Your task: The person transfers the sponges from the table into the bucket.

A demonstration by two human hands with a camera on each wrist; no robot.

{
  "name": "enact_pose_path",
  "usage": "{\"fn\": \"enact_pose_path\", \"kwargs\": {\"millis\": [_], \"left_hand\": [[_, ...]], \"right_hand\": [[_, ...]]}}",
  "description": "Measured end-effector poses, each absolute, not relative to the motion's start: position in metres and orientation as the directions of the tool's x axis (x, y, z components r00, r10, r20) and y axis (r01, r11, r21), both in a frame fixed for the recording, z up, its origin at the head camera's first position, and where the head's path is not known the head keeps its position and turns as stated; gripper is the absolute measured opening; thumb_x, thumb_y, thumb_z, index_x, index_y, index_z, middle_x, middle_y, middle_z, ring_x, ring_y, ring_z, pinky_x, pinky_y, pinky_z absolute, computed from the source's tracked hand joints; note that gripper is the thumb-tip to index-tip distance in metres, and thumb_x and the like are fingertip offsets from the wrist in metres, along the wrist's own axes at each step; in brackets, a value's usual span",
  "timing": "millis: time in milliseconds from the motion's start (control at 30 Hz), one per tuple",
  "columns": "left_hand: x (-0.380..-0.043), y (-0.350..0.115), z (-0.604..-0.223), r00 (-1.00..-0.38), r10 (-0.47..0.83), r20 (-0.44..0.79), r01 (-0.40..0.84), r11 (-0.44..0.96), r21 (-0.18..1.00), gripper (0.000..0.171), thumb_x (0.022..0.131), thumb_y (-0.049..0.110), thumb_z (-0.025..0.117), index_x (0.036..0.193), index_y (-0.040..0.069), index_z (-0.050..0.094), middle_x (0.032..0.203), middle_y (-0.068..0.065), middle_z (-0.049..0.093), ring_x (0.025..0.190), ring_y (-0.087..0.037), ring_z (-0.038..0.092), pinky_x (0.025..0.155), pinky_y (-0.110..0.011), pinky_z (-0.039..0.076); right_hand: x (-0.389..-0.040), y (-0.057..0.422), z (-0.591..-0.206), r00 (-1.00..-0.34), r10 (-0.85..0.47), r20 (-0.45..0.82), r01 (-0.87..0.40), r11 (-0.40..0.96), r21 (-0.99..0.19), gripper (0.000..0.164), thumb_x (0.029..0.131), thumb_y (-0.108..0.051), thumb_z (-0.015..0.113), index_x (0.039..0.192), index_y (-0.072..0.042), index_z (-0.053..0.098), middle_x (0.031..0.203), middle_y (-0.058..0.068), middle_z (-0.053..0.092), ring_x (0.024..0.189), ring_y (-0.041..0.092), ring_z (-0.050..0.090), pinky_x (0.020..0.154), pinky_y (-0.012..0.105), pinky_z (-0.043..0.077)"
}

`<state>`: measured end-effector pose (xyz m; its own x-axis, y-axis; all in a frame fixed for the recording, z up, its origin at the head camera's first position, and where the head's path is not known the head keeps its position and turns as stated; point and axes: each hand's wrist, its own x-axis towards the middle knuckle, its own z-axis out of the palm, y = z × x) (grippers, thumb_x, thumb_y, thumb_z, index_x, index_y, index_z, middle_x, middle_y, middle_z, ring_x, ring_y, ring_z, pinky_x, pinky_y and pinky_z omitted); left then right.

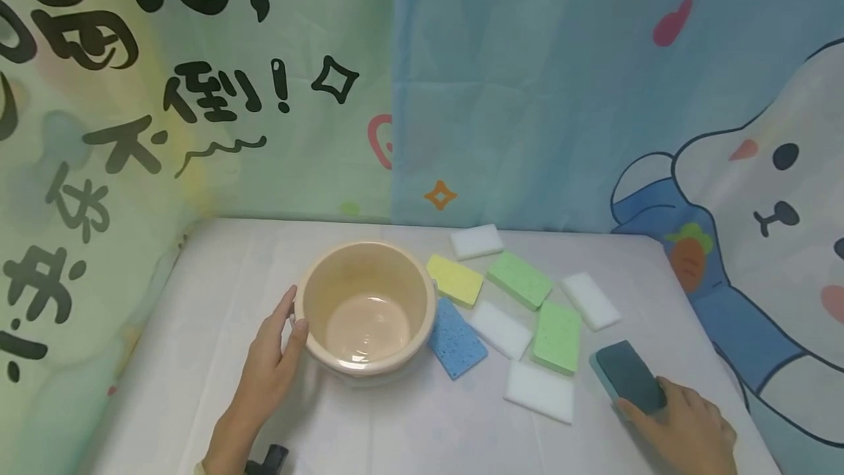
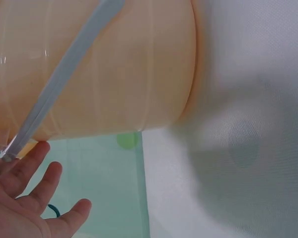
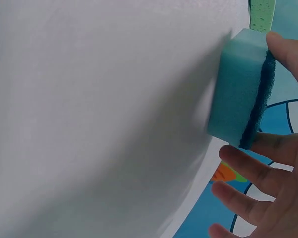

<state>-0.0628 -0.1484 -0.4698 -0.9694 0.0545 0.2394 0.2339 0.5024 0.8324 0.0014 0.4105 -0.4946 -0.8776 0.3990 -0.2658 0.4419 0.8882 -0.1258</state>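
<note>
A cream-coloured round bucket [image 1: 343, 277] stands upright on the table, its inside bare. Down its outer side, in the left wrist view, hangs a flat grey carrying handle [image 2: 64, 74]. My left hand [image 1: 277, 354] rests at the left of the rim, fingers fairly straight and spread, thumb and index finger touching beside the handle's end. On the right, my right hand [image 1: 692, 424] pinches a teal scouring sponge [image 1: 629, 376] between thumb and fingers. The right wrist view shows the sponge's pale foam and dark scouring pad [image 3: 260, 99], held over the table with the other fingers spread.
Between bucket and right hand lie a blue sponge [image 1: 456, 339], a yellow sponge [image 1: 455, 281], two green sponges [image 1: 557, 337] and several white sponges [image 1: 541, 391]. The white-covered table [image 1: 409, 438] meets a printed curtain [image 1: 501, 130] behind. A black object [image 1: 269, 460] shows by the left wrist.
</note>
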Motion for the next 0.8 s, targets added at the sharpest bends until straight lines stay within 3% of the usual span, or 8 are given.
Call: {"fn": "enact_pose_path", "kwargs": {"millis": [400,800], "left_hand": [[-0.064,-0.148,-0.469,-0.975,0.053,0.215,0.213,0.498,0.841,0.056,0.109,0.029,0.046,0.158,0.008,0.028,0.144,-0.021,0.048,0.139,-0.04,0.037,0.112,-0.065,0.028],[-0.063,-0.147,-0.468,-0.975,0.053,0.214,0.212,0.491,0.845,0.055,0.109,0.026,0.045,0.158,0.009,0.028,0.145,-0.02,0.047,0.139,-0.04,0.036,0.111,-0.066,0.029]], "right_hand": [[0.001,0.414,-0.496,-0.9,0.36,-0.244,0.402,0.903,-0.151,0.111,0.081,-0.076,0.063,0.127,0.023,0.043,0.12,0.045,0.043,0.11,0.064,0.041,0.091,0.078,0.034],[-0.008,0.412,-0.478,-0.966,0.249,-0.07,0.258,0.945,-0.202,0.097,0.085,-0.064,0.068,0.125,0.022,0.048,0.115,0.045,0.047,0.101,0.061,0.049,0.077,0.077,0.041]]}}
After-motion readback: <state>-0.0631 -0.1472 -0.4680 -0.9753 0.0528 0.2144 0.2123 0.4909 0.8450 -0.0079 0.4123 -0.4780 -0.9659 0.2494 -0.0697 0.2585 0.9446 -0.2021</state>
